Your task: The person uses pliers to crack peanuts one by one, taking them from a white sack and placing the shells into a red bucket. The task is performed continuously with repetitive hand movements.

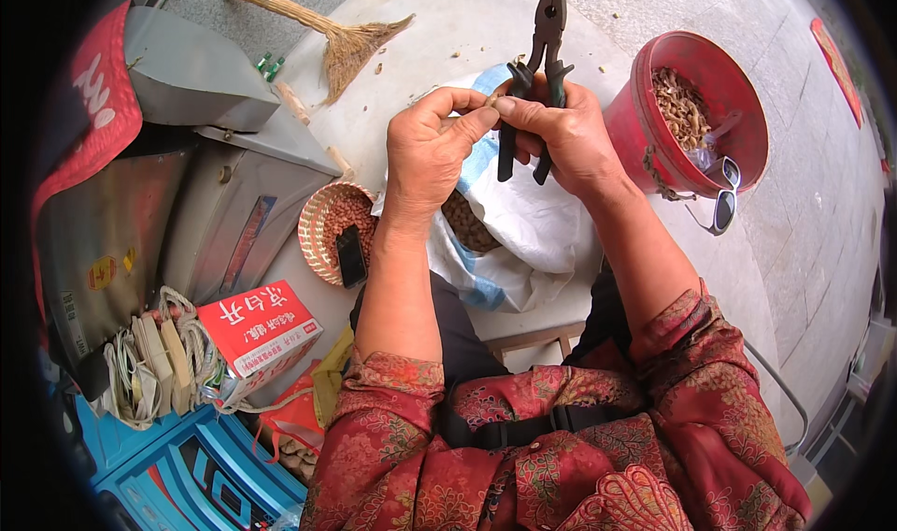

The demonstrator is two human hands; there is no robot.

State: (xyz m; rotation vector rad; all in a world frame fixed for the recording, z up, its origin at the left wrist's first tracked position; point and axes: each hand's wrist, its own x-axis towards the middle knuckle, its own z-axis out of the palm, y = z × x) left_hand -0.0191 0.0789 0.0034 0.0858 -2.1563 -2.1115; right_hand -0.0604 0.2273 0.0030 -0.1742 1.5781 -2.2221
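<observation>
Long-nose pliers (pixel 549 19) with dark handles point away from me in my right hand (pixel 571 131). My left hand (pixel 427 138) pinches a small peanut (pixel 493 102) between thumb and fingertips, and my right thumb presses against it too. Fingers partly cover the peanut, so its shell is hard to make out. Below both hands lies a white and blue woven sack (pixel 532 215), its mouth folded open over unshelled peanuts (pixel 466 226). A woven basket (pixel 310 226) by my left forearm holds reddish shelled peanuts (pixel 343 208). A black phone (pixel 352 256) rests on the basket's edge.
At the right stands a red bucket (pixel 631 124) with peanut shells (pixel 676 107) inside; white-framed sunglasses (pixel 726 208) hang on its rim. A straw broom (pixel 357 47) lies beyond. On the left are a grey metal machine (pixel 238 187), a red carton (pixel 259 328) and blue crates (pixel 182 468).
</observation>
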